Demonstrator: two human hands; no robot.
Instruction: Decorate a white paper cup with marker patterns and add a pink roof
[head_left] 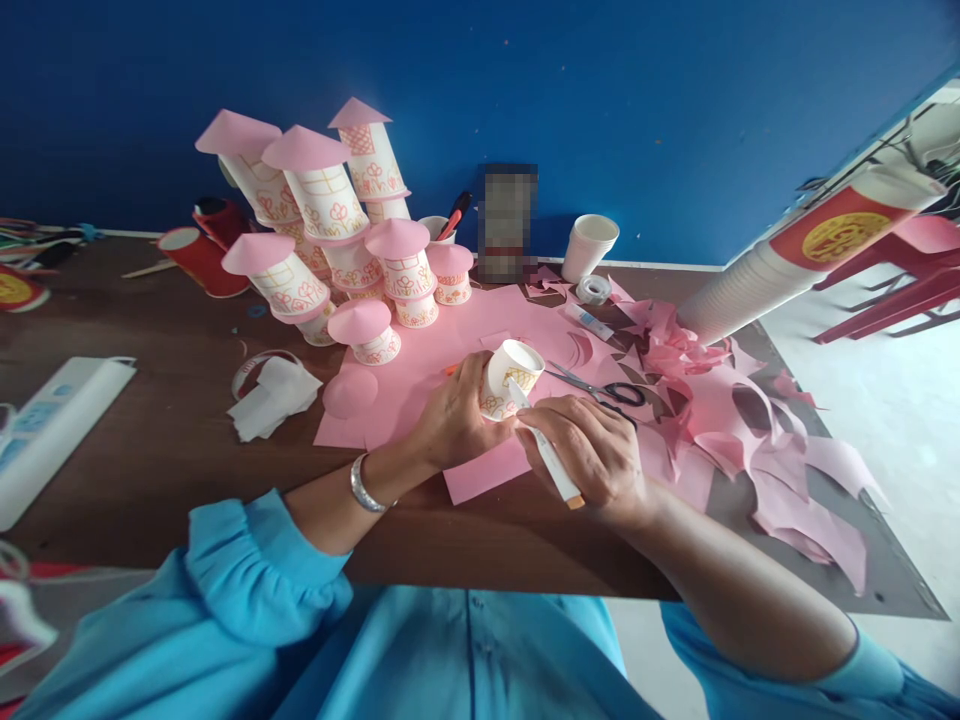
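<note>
Text illegible, yellow emblem — on red wrapper

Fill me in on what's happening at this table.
A person's left hand steadies a small decorated paper cup while the right hand holds a white marker against its side. Pink-roofed cup towers stand behind, and scissors lie open among pink paper scraps.

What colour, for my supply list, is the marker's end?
The marker's end is orange, clearest in the head view.
</note>
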